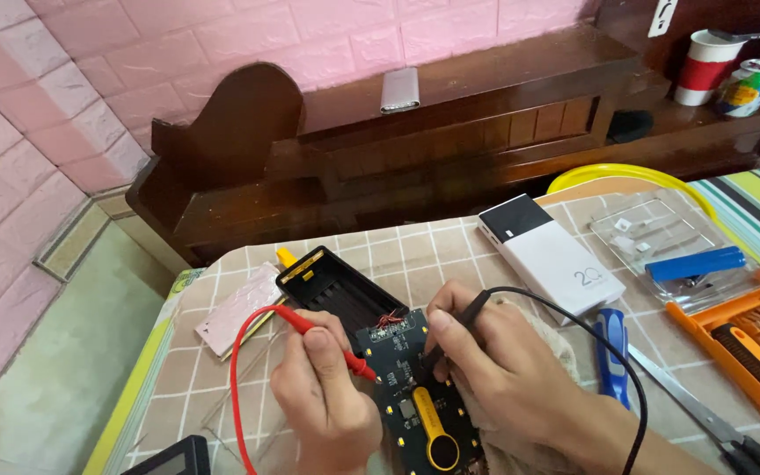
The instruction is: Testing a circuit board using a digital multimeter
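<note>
While I look down from the head camera, the biggest thing before me is the table (pixel 450 251), covered in a beige checked cloth, with a dark wooden bed frame (pixel 450 123) behind it against a pink brick-pattern wall (pixel 63 88). A white power bank (pixel 549 255) lies to the right of centre, and further right sits an orange screwdriver kit (pixel 754 347) with a clear plastic lid (pixel 657 233) above it and a blue cylindrical cell (pixel 695 263) between them. An open black case (pixel 336 286) lies at centre-left, a pink panel (pixel 244 308) just beside it.

My hands work over a black circuit board (pixel 415 396) at the near edge — a yellow pry tool (pixel 437 431) lies on it. My left hand (pixel 323 391) is closed in a pen grip on the red probe (pixel 327 341), its tip touching the board's left edge; the red lead (pixel 237 369) loops off to the left. My right hand (pixel 499 361) is curled round the black probe (pixel 450 330), its tip pressed to the board's upper part, and the black lead (pixel 609 352) arcs away to the right. A blue-handled screwdriver (pixel 610 356) lies just right of that hand.
</note>
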